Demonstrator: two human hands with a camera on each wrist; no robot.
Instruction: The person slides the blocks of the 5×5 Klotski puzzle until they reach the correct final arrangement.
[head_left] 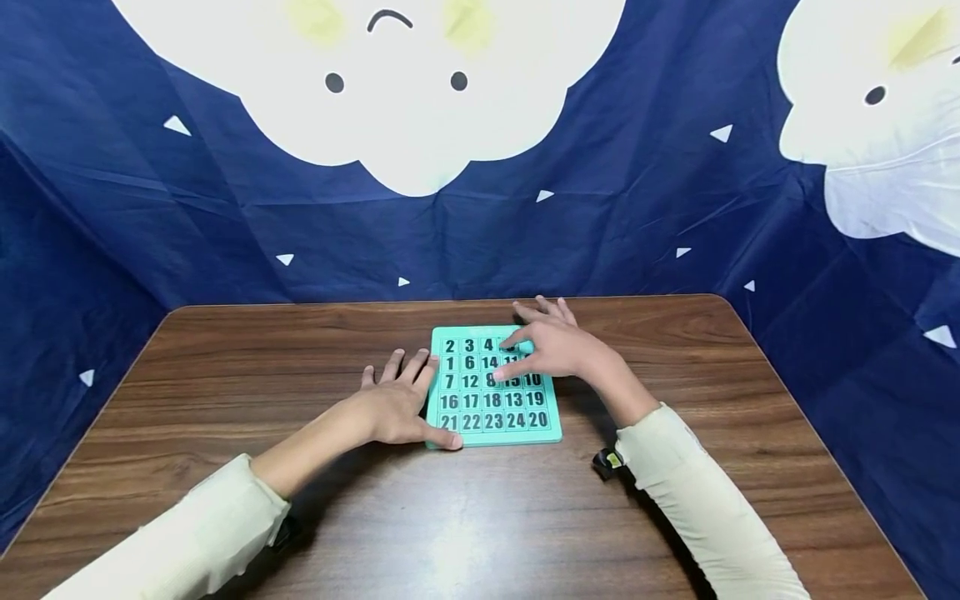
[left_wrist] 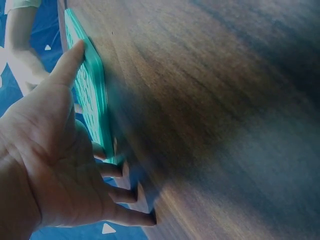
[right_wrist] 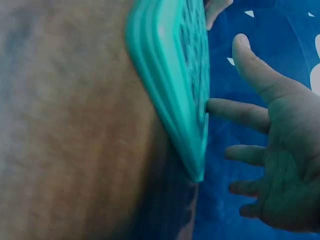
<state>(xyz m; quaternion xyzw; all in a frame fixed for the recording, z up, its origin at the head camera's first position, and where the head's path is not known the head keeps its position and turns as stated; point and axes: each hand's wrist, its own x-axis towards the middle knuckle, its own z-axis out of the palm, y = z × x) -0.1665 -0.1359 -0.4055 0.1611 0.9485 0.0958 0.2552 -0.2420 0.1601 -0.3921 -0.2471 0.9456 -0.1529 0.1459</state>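
A turquoise sliding number puzzle (head_left: 492,400) lies flat on the wooden table, its square tiles carrying black numbers in rows. My left hand (head_left: 393,408) steadies it from the left side, fingers spread and thumb resting on the near left corner. In the left wrist view the thumb of that hand (left_wrist: 50,145) lies against the frame of the puzzle (left_wrist: 102,95). Over the upper right tiles is my right hand (head_left: 558,346), hiding some numbers. The right wrist view shows its index fingertip (right_wrist: 214,106) right at the tile face, with the other fingers extended.
The brown wooden table (head_left: 480,500) extends around the puzzle. Behind its far edge hangs a dark blue cloth (head_left: 480,242) with white clouds and small triangles. A small black device (head_left: 606,463) is at the right sleeve's cuff (head_left: 660,442).
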